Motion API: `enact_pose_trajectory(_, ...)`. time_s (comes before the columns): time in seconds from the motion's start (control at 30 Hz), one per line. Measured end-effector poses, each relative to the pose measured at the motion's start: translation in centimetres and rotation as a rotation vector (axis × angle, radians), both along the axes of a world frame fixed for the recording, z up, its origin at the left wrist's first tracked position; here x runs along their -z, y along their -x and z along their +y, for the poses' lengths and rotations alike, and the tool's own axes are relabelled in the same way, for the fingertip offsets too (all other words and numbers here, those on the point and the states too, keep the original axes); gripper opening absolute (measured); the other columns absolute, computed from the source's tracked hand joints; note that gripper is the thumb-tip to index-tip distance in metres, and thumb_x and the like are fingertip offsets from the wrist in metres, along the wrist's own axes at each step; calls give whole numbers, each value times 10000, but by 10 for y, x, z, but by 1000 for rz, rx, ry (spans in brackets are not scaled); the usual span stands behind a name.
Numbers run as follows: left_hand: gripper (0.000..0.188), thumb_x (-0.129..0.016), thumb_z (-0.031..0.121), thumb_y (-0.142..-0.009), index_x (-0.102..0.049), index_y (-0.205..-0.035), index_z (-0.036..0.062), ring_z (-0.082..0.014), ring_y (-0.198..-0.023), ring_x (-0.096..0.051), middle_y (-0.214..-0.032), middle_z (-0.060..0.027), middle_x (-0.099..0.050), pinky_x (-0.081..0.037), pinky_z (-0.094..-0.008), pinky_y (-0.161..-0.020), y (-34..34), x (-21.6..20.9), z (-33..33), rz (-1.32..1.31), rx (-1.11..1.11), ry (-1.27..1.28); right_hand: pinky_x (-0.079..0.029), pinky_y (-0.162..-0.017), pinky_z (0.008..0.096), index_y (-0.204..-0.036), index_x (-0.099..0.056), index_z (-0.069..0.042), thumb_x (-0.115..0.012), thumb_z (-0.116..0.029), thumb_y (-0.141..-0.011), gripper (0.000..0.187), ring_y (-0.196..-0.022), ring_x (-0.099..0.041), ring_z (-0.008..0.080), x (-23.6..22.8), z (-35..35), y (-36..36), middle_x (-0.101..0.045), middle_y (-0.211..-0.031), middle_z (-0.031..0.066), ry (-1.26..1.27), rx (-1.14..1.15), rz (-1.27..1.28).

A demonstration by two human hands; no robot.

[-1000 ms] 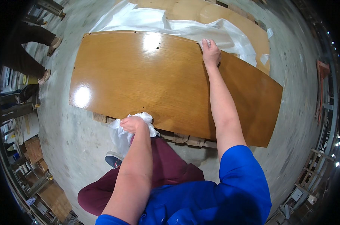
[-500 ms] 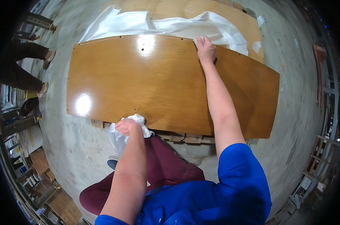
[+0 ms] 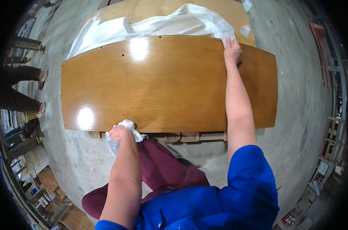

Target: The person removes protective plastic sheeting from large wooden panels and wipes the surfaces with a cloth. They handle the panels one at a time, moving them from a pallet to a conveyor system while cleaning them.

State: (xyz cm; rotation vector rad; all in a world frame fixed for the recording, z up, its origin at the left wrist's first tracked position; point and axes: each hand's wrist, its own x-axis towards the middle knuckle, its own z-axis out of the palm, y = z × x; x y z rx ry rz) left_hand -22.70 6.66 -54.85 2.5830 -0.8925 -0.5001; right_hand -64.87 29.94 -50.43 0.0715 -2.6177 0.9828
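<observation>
Glossy brown wooden panel (image 3: 174, 84) lay uncovered; left hand (image 3: 119, 133) clutched crumpled white sheeting (image 3: 127, 124), right hand (image 3: 232, 51) pinched thin white material (image 3: 225, 40) at far edge. Remaining work unclear.

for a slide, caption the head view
Left hand gripping crumpled white sheeting, right hand at far edge of glossy wooden panel.

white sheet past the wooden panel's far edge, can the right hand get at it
Likely yes: the right hand is at the far edge of the wooden panel, by the white sheet, with nothing visible between.
</observation>
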Motion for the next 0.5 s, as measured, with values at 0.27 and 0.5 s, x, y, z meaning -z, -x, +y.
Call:
enact_pose_trajectory(0.27, 320, -337, 157, -899, -569, -946, -58, -330, -891, -609, -937, -198, -619, -502, -424, -753, -13, 23, -3, -231, 296, -68, -472, -725, 453, -929, -622, -106, -518, -473, -834, 393, -841, -605, 374, 1, 25, 7, -643, -879, 163, -41, 23, -42)
enact_pose_trajectory(0.5, 334, -482, 166, -888, -459, -1102, -91, -356, -816, -613, -949, -236, -607, -518, -416, -694, -18, -11, 22, 231, 374, 282, -479, -716, 466, -949, -597, -128, -491, -466, -847, 368, -844, -605, 381, 1, 29, 12, -642, -902, 170, -105, 15, -117)
